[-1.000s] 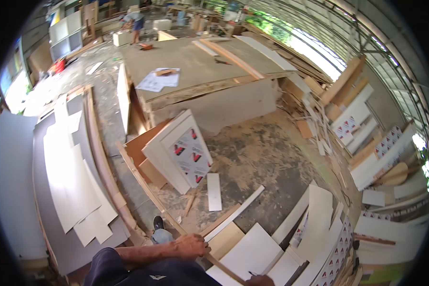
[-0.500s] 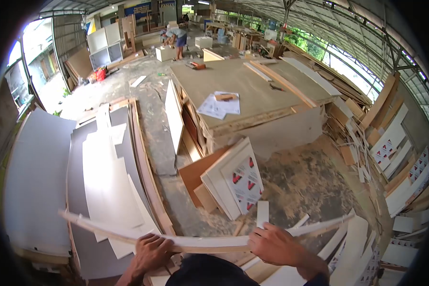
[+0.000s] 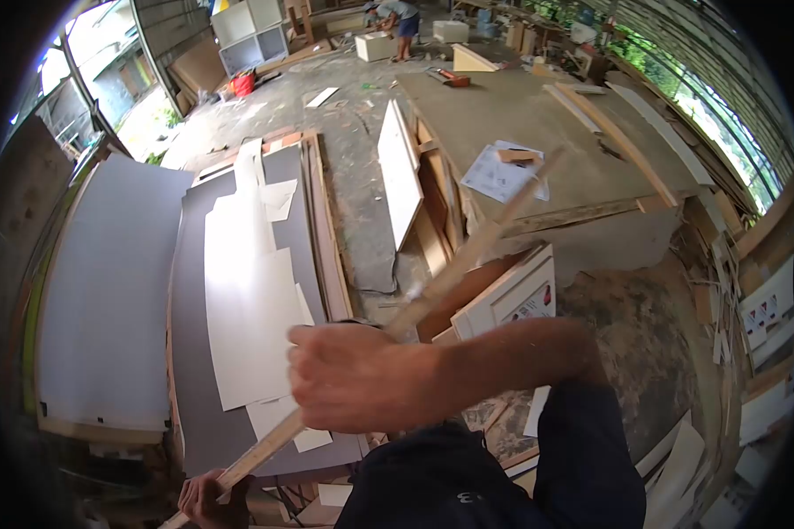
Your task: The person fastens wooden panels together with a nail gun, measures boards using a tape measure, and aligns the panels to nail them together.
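A long narrow wooden strip (image 3: 459,264) runs diagonally from the lower left up toward the big table. My right hand (image 3: 353,375) is closed round its middle, with the forearm reaching across in front of my body. Near the strip's lower end, at the bottom left, my left hand (image 3: 213,500) grips it. Beneath and beyond the strip lie white sheets (image 3: 251,317) on a dark grey panel (image 3: 194,353). The strip's upper end overlaps the view of papers (image 3: 494,172) on the table.
A large worktable (image 3: 468,106) stands ahead right, with white-faced panels (image 3: 400,167) leaning at its side and more boards (image 3: 503,295) before it. A pale blue-grey sheet (image 3: 106,291) lies at left. Another person (image 3: 406,26) bends over a white box (image 3: 375,46) far off.
The strip has swung from nearly level to a steep diagonal. My right hand has moved left across my body, and my left hand has gone lower left. The view has turned right to left.
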Available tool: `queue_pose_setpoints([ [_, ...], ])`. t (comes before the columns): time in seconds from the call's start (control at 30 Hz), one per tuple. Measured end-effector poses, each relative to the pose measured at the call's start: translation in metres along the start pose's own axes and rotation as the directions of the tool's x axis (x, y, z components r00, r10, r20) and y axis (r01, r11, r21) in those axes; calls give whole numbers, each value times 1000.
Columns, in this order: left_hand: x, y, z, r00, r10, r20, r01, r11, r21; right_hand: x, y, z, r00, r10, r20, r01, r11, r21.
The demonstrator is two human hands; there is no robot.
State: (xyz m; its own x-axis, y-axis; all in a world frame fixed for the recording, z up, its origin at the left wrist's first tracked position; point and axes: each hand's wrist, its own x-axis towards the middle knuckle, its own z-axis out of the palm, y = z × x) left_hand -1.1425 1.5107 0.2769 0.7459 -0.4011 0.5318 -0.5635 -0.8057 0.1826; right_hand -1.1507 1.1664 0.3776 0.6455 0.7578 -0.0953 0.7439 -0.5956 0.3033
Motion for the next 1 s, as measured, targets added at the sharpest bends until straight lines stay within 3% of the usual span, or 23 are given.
queue_pose_setpoints([
  [0.1, 8, -6, 12, 994, -113, -1, 113, 992, 61, 42, 45, 26, 990, -70, -124, 75, 996, 38],
  [0.17, 15, -8, 30, 962, -273, -3, 271, 954, 131, 69, 76, 51, 987, -101, -127, 105, 994, 29],
  [0.3, 54, -9, 72, 964, -264, 35, 249, 938, 242, 120, 146, 114, 966, -222, -134, 236, 967, 98],
  [0.33, 70, -8, 90, 978, -206, -36, 208, 954, 218, 129, 164, 129, 961, -241, -133, 260, 954, 151],
  [0.43, 110, -6, 135, 961, -277, -7, 269, 926, 264, 153, 223, 176, 943, -270, -193, 304, 936, 177],
  [0.5, 137, -5, 158, 929, -367, 41, 337, 888, 312, 167, 256, 201, 951, -235, -199, 269, 949, 166],
  [0.67, 219, -9, 222, 908, -418, 42, 388, 873, 294, 191, 346, 254, 970, -141, -199, 191, 947, 259],
  [0.8, 303, -7, 261, 933, -352, 78, 321, 910, 263, 198, 426, 280, 967, -74, -242, 139, 954, 264],
  [0.87, 337, -6, 286, 894, -430, 125, 391, 886, 250, 202, 457, 294, 963, -19, -270, 91, 963, 256],
  [1.0, 411, -13, 346, 915, -393, 93, 354, 892, 282, 205, 540, 324, 967, 45, -249, 18, 969, 246],
])
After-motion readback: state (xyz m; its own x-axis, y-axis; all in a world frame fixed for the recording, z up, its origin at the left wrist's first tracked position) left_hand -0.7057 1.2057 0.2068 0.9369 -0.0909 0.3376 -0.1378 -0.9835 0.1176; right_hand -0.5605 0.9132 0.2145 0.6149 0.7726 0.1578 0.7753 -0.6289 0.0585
